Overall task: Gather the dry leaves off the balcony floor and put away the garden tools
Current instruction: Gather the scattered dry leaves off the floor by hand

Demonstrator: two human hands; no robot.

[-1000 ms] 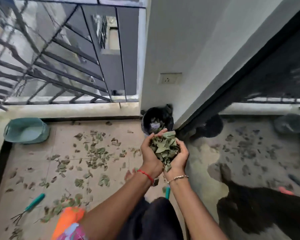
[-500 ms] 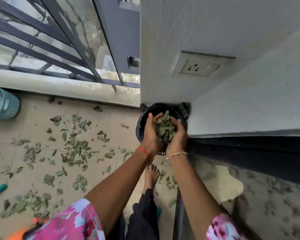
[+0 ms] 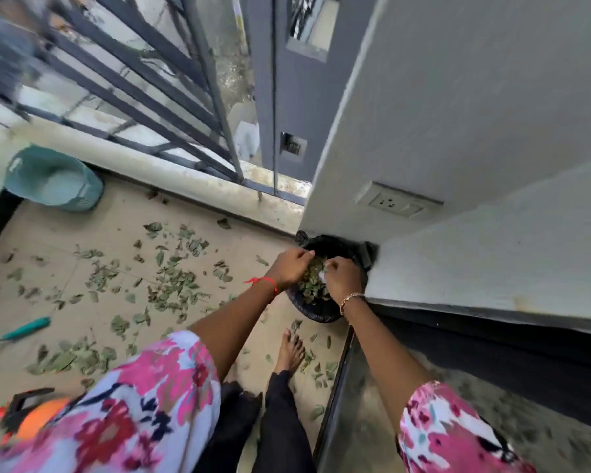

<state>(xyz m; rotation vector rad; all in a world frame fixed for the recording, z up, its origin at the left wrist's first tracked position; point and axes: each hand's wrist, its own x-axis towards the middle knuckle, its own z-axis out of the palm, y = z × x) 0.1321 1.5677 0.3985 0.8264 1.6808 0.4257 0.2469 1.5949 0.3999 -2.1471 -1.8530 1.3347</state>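
Note:
A black bag-lined bin [image 3: 316, 314] stands in the corner where the wall meets the door frame. Dry green leaves [image 3: 312, 283] lie heaped inside it. My left hand [image 3: 291, 268] hangs over the bin's left rim, fingers bent down and loose, with no leaves seen in them. My right hand [image 3: 342, 280] hovers over the right side, fingers loosely curled above the heap. More dry leaves [image 3: 171, 281] are scattered across the beige floor to the left. A green-handled hand rake [image 3: 24, 330] lies at the far left.
A teal tub [image 3: 53, 180] sits by the railing [image 3: 171, 107] at the back left. An orange and black tool [image 3: 31, 419] lies at the bottom left. My bare foot [image 3: 290, 349] stands beside the door track [image 3: 335, 387]. A wall socket [image 3: 397, 203] is above the bin.
My two hands carried a cupped heap of leaves forward to the bin. They have now parted, and the leaves lie inside it.

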